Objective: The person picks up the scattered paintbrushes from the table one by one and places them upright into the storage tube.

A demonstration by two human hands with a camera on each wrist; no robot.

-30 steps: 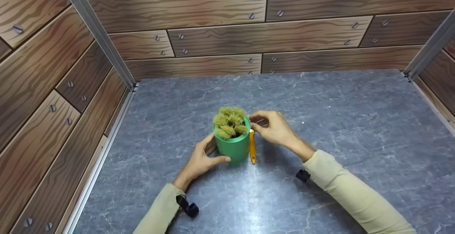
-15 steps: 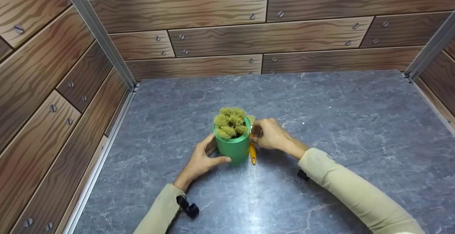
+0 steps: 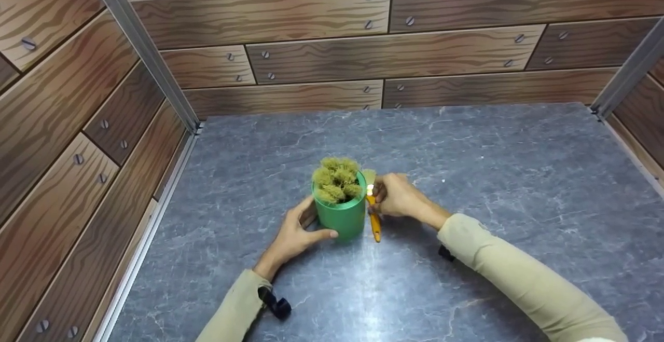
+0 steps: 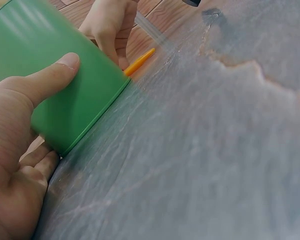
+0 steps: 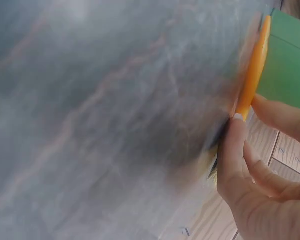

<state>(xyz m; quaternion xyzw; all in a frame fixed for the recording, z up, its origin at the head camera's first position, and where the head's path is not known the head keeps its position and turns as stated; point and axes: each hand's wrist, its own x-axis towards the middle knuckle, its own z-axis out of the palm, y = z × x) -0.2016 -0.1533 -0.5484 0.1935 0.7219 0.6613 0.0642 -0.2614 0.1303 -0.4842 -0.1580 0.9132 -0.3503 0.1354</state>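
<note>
A green cylindrical pot [image 3: 341, 221] stands upright on the table, filled with tufts of yellow-green moss [image 3: 337, 177]. My left hand [image 3: 291, 234] holds it from the left, thumb across the front and fingers round the side; the left wrist view shows fingers low by the pot's base. Close along the pot's right side is a flat paintbrush [image 3: 374, 226] with an orange handle, a shiny ferrule and pale bristles pointing away from me. My right hand [image 3: 398, 195] pinches it around the middle. In the right wrist view, thumb and fingers meet on the orange handle [image 5: 256, 67].
The grey marbled tabletop [image 3: 519, 186] spreads around the pot. Wood-patterned walls [image 3: 321, 56] rise at the back and sides, with metal posts [image 3: 150, 56] in the corners. A black wrist device [image 3: 275, 303] hangs at the left sleeve.
My right hand has come down from beside the pot's rim to the paintbrush and pinched it. The handle's near end has swung slightly right. My left hand and the pot have stayed put.
</note>
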